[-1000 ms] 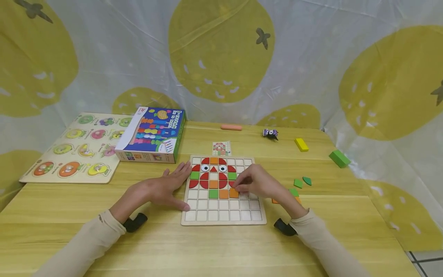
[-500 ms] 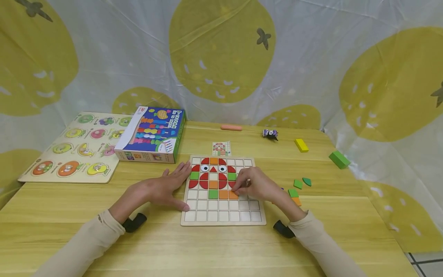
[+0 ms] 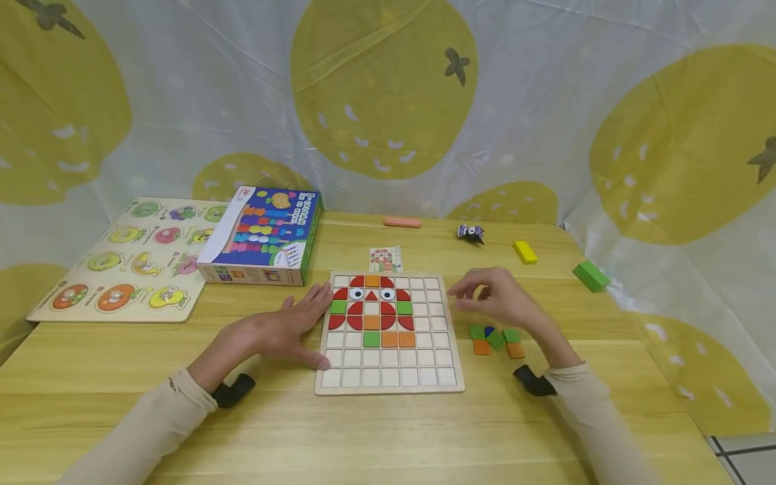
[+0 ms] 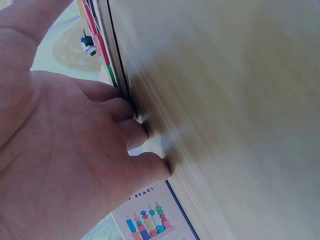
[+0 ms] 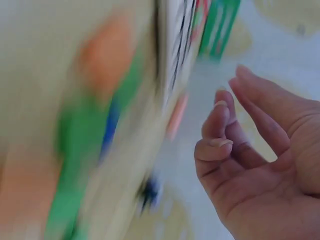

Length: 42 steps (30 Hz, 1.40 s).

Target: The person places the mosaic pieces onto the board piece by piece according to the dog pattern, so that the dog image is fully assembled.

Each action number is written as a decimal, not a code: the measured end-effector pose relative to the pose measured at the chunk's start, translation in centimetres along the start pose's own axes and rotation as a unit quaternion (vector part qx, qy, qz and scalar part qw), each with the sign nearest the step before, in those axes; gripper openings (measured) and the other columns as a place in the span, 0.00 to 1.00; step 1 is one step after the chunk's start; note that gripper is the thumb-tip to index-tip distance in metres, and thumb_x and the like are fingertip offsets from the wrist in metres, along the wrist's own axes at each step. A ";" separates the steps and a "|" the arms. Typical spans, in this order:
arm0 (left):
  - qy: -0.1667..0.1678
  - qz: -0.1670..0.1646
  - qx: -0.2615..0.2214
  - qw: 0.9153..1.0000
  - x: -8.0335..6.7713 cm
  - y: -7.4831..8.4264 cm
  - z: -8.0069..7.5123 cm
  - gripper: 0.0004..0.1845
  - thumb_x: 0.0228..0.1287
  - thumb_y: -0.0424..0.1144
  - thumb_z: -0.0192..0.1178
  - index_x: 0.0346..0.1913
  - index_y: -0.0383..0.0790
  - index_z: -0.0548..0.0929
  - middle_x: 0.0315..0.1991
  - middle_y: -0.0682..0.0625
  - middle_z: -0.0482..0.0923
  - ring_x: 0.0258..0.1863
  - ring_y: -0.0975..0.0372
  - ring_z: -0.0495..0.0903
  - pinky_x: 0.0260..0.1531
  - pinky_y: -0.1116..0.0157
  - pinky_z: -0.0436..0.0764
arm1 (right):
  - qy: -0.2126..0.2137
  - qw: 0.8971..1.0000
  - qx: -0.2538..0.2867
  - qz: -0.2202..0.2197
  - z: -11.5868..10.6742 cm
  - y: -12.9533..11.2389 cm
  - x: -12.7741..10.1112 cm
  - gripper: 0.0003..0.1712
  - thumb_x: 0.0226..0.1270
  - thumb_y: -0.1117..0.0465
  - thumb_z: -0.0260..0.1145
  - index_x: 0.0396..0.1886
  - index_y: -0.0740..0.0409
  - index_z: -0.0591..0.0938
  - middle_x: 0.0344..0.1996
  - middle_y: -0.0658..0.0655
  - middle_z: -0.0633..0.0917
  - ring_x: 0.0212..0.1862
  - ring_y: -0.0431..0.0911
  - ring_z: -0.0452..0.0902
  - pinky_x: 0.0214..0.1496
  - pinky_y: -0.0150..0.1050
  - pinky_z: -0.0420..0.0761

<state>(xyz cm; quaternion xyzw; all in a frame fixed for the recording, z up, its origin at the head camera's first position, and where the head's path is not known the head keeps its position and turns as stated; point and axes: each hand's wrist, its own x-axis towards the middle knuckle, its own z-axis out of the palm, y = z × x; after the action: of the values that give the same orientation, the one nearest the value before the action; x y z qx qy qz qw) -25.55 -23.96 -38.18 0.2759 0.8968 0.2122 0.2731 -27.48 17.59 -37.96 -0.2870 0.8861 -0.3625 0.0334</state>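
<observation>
Board: one wooden grid board (image 3: pixel 390 387) lies at the middle of the surface (image 3: pixel 364 438), near the person.
Pieces on board: three squares in a near row, one green (image 3: pixel 372 339) and two orange (image 3: pixel 398 339); farther rows hold red curved pieces, two green squares and two eyes.
Left hand: the left hand (image 3: pixel 283 330) lies flat, fingers straight, against the board's left edge; grip apart, holding nothing.
Right hand: the right hand (image 3: pixel 497 301) hovers just right of the board, fingers loosely bent; grip apart, empty.
Loose pieces: a small cluster (image 3: pixel 496 339) of green, orange and blue pieces lies below that hand.
Far right: one yellow block (image 3: pixel 525 252), one green block (image 3: pixel 591 276).
Far left: one box (image 3: pixel 261 236), one fruit puzzle (image 3: pixel 121 259).
</observation>
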 end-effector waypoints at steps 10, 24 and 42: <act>-0.001 -0.002 -0.001 1.000 -0.1 0.1 -0.1 0.67 0.66 0.60 0.75 0.87 0.32 0.40 0.89 0.35 0.29 0.87 0.38 0.30 0.81 0.33 0.36 | 0.003 0.992 0.005 0.125 -7.2 8.8 -8.2 0.15 0.62 0.69 0.82 0.47 0.68 0.90 0.36 0.56 0.89 0.35 0.40 0.79 0.36 0.32 0.83; 0.004 0.006 -0.017 1.000 -0.2 0.2 0.0 0.66 0.67 0.59 0.74 0.87 0.32 0.40 0.89 0.35 0.30 0.87 0.38 0.30 0.82 0.33 0.36 | -0.021 0.989 -0.007 0.147 -7.5 10.2 -8.7 0.10 0.62 0.69 0.82 0.40 0.65 0.89 0.33 0.52 0.87 0.33 0.39 0.79 0.36 0.31 0.81; 0.003 0.005 -0.008 1.000 -0.2 0.1 0.0 0.66 0.67 0.60 0.74 0.87 0.32 0.40 0.89 0.36 0.30 0.87 0.39 0.30 0.82 0.33 0.36 | -0.100 0.990 0.102 0.017 -2.3 2.5 -0.1 0.05 0.74 0.69 0.73 0.44 0.62 0.93 0.37 0.58 0.92 0.26 0.57 0.79 0.29 0.40 0.84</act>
<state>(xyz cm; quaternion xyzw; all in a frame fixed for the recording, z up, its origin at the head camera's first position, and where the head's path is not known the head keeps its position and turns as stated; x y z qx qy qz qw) -25.40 -24.02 -38.04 0.2776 0.8944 0.2214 0.2720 -29.18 20.50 -37.97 -0.3023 0.8413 -0.4197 0.1573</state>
